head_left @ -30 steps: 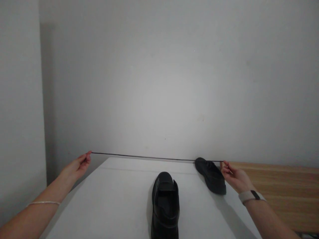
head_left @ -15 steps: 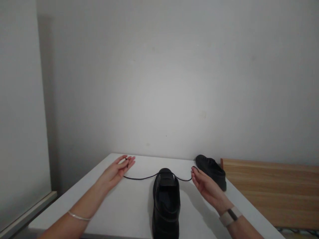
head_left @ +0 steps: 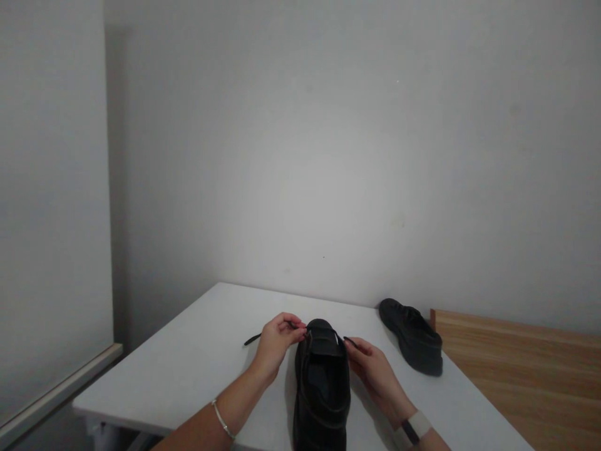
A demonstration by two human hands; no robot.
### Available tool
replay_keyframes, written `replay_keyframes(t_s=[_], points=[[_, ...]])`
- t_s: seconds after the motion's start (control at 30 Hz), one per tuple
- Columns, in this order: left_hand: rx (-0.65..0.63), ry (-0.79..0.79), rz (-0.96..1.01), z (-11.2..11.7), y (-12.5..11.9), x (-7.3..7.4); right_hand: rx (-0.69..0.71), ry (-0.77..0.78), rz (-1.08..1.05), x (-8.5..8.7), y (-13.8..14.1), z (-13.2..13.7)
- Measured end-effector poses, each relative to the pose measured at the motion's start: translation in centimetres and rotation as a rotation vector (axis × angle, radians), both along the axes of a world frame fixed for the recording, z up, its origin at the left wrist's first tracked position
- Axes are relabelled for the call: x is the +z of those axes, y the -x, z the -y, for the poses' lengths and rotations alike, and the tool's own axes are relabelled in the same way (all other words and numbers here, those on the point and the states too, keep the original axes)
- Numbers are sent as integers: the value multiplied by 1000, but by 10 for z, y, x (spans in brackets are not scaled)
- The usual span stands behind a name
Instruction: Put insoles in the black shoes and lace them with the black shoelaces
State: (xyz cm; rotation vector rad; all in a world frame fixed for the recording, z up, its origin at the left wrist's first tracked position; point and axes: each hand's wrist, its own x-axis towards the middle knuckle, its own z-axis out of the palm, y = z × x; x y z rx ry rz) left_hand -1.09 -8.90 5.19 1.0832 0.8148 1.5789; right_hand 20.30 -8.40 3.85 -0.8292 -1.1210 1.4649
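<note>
Black shoe (head_left: 323,401) at centre stage, heel to us, toe pointing at the pale wall (head_left: 328,156) that fills most of the view! Below that wall spreads the white table (head_left: 188,363), with the shoe standing upright on it, and beyond its right edge sits a wood-grain board (head_left: 516,376). Over at the far right corner of the table, a second shoe (head_left: 413,341) rests well apart, toe angled left toward the wall. Now the hands: left hand (head_left: 277,344) beside the toe, thumb and fingers pinched together on the lace; right hand (head_left: 373,369) just off the other side, its fingertips closed on the lace too. A pale wristband (head_left: 416,428) rings the right wrist, a slim bracelet (head_left: 222,419) the left. And the thin dark lace (head_left: 252,340) itself: one loose end juts left past the left hand, a short tip pokes out at the right fingertips; whether it threads any eyelet, I can't tell.
</note>
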Motion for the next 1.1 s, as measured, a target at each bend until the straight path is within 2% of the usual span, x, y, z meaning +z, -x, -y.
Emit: replay_keyframes(t_s=[0.17,0.4,0.7,0.87,1.1], points=[[35,-54,-121,-2,2,-3,2,-50,95,-2,-2,-4],[102,-73,-177,-1,-1,-3,-61,-104,271,11,2,-4],[259,-126,-279,0,-7,1,-40,-150,311,12,2,4],[268,-107,-298,3,-5,3,-63,-160,360,13,2,5],[279,-92,-260,0,-9,-2,-99,-212,444,15,3,3]])
